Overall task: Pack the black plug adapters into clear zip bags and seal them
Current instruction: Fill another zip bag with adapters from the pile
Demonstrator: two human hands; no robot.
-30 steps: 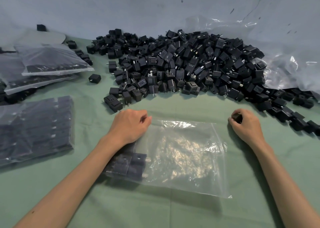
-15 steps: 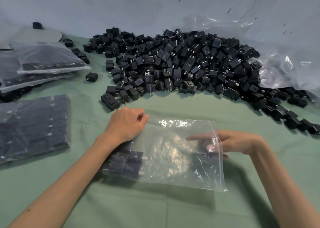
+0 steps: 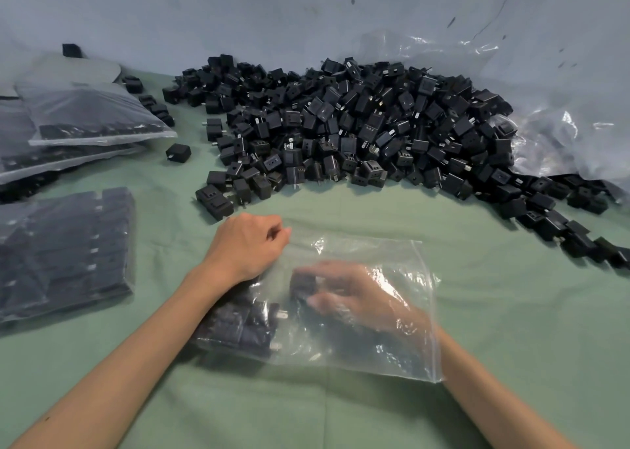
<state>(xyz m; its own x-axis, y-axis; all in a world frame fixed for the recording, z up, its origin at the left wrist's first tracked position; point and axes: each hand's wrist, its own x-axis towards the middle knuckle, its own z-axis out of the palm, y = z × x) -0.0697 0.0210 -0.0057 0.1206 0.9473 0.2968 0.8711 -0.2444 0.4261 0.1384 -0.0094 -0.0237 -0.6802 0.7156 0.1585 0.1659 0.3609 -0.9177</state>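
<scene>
A clear zip bag lies flat on the green cloth in front of me, its open mouth to the right. My right hand is deep inside the bag and pinches a black plug adapter between fingers and thumb. Several adapters are stacked in the bag's left end. My left hand rests on the bag's top left corner with curled fingers pinching the plastic there. A big heap of loose black adapters lies beyond the bag.
Filled, flat bags of adapters lie at the left: one near my left arm, others stacked farther back. A single adapter sits apart. A large crumpled plastic sheet covers the back right. A line of adapters trails right.
My right hand, which was by the trailing adapters on the right, has moved left through the bag's mouth and far into the bag with an adapter. The left hand has stayed on the bag's corner.
</scene>
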